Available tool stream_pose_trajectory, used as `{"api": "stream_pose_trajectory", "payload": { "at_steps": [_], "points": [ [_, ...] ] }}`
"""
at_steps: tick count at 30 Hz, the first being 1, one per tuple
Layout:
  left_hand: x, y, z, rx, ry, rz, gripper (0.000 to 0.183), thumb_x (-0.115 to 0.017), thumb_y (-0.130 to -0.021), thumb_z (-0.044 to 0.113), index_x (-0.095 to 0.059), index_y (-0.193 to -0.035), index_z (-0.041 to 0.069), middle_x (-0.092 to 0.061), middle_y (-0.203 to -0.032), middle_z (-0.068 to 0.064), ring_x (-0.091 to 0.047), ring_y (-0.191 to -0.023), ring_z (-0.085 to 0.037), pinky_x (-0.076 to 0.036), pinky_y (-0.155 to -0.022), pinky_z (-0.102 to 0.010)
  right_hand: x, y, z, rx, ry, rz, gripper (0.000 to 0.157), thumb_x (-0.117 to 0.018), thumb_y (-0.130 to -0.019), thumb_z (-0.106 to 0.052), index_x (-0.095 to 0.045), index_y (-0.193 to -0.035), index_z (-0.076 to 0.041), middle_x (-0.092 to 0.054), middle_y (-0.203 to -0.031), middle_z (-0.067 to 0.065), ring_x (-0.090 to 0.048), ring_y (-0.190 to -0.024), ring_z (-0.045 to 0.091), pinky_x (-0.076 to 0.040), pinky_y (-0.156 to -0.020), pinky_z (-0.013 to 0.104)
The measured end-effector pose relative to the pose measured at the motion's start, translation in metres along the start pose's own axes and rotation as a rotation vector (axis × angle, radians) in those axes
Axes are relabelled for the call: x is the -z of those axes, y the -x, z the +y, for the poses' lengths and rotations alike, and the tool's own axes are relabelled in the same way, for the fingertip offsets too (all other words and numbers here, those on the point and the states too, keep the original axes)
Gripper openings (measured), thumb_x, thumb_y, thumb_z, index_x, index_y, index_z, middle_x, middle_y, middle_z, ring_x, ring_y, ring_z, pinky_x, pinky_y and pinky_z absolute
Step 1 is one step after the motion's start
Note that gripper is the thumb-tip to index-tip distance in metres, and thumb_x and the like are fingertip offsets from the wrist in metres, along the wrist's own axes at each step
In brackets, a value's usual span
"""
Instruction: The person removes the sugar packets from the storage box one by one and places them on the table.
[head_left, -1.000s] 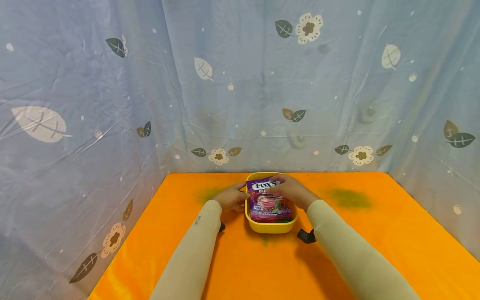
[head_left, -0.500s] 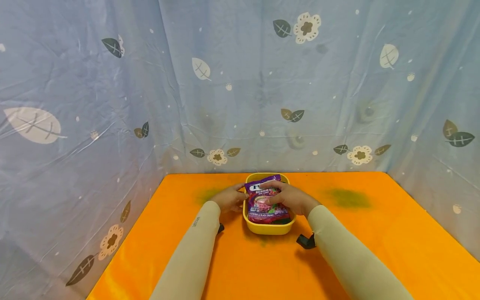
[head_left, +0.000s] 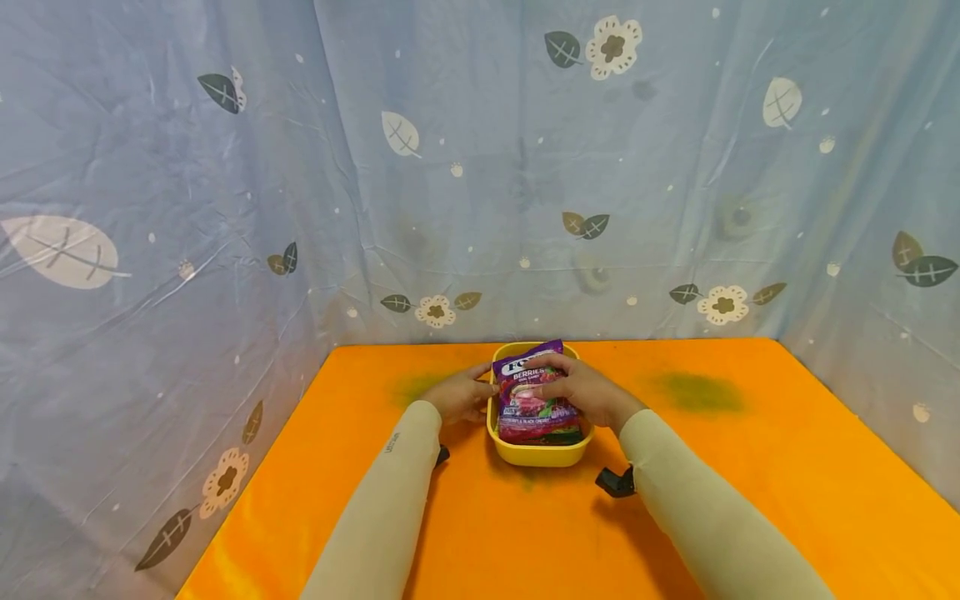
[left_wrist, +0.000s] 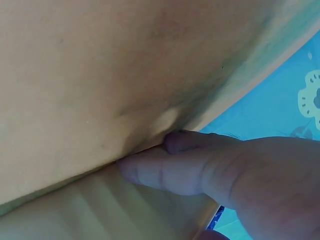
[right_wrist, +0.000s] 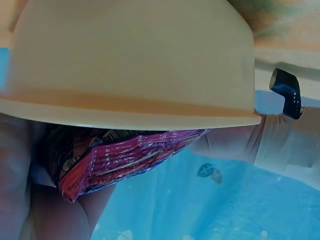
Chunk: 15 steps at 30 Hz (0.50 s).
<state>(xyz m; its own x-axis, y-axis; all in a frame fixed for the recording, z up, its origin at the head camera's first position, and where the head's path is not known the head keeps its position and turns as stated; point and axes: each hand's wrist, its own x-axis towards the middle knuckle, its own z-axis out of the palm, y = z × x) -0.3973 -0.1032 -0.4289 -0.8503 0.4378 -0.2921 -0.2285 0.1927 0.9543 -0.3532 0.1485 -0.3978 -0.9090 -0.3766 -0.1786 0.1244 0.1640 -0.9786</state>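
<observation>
A yellow plastic basket (head_left: 536,456) with rounded corners stands on the orange table, with a purple Fox's Berries candy bag (head_left: 522,392) lying in it. The bag's far end sticks up above the rim, and a dark green item (head_left: 566,437) shows under its near end. My right hand (head_left: 588,393) grips the bag from the right, fingers across its printed front. In the right wrist view, the bag's pink edge (right_wrist: 120,162) protrudes past the rim by my fingers. My left hand (head_left: 456,397) holds the basket's left wall, thumb at the rim; its fingers (left_wrist: 165,170) press the ribbed outside.
The orange cloth table (head_left: 517,533) has dull greenish patches. A blue curtain (head_left: 480,208) with leaves and flowers rises behind and along both sides. A black mount (head_left: 617,482) sits by the right wrist.
The candy bag has risen and tilted at its far end, uncovering more of the dark green item below. My right hand moved slightly with it; my left hand stays at the basket.
</observation>
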Motion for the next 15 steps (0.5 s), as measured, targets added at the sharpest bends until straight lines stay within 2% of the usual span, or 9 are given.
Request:
{"api": "stream_pose_trajectory", "payload": {
  "at_steps": [7,15],
  "points": [
    [-0.003,-0.001,0.001,-0.019,-0.039,-0.025,0.067,-0.065,-0.092,0.024,-0.031,-0.151,0.026,-0.055,-0.124,-0.013,-0.059,-0.105,-0.030,-0.052,-0.081,-0.048,0.010,0.002,-0.007,0.033,-0.008,0.038,0.049,-0.072,-0.087,-0.022,-0.056,-0.132,-0.029,-0.043,-0.133,0.014,-0.059,-0.103,0.036,-0.053,-0.080,0.044],
    [-0.004,-0.002,0.001,-0.018,-0.018,-0.027,0.065,-0.059,-0.096,0.018,-0.026,-0.152,0.022,-0.056,-0.122,-0.014,-0.060,-0.104,-0.030,-0.052,-0.080,-0.049,0.030,0.004,-0.015,0.074,-0.057,0.110,0.048,-0.069,-0.090,-0.022,-0.053,-0.134,-0.029,-0.041,-0.133,0.014,-0.057,-0.105,0.039,-0.053,-0.079,0.046]
  ]
}}
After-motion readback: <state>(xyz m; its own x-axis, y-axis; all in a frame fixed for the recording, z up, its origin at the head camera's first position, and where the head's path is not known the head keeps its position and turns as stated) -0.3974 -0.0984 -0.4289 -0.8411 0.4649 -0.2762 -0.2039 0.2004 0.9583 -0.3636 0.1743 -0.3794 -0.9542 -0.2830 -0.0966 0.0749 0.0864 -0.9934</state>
